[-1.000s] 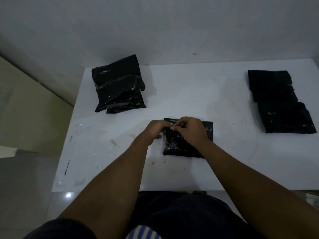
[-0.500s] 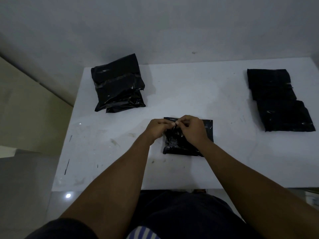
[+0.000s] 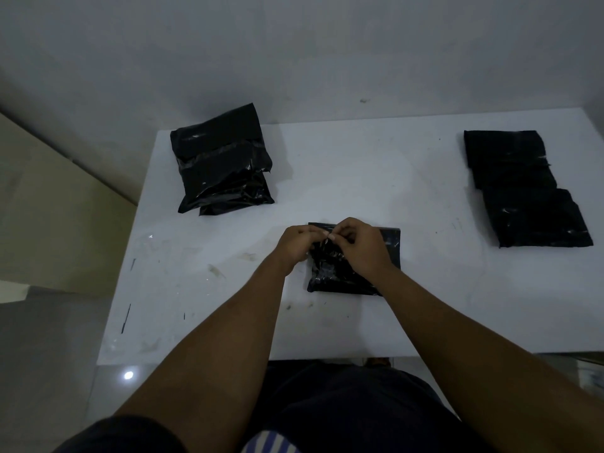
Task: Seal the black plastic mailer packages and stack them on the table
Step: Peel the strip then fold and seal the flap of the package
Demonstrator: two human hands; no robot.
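A black plastic mailer (image 3: 333,276) lies flat on the white table (image 3: 343,178) in front of me. My left hand (image 3: 295,246) and my right hand (image 3: 361,245) meet over its far left part, fingertips together, pinching at the mailer's top flap. What exactly sits between the fingertips is too small to tell. A stack of black mailers (image 3: 222,165) rests at the table's far left. Several flat black mailers (image 3: 523,191) lie overlapped in a row at the far right.
A grey wall stands right behind the table. The table's near edge runs just before my lap. Scuff marks and smears dot the table's left part (image 3: 215,269). Tiled floor (image 3: 49,354) lies to the left.
Both hands stay at the mailer's top flap; the fingertips have shifted slightly as they work at it. The two piles have not moved.
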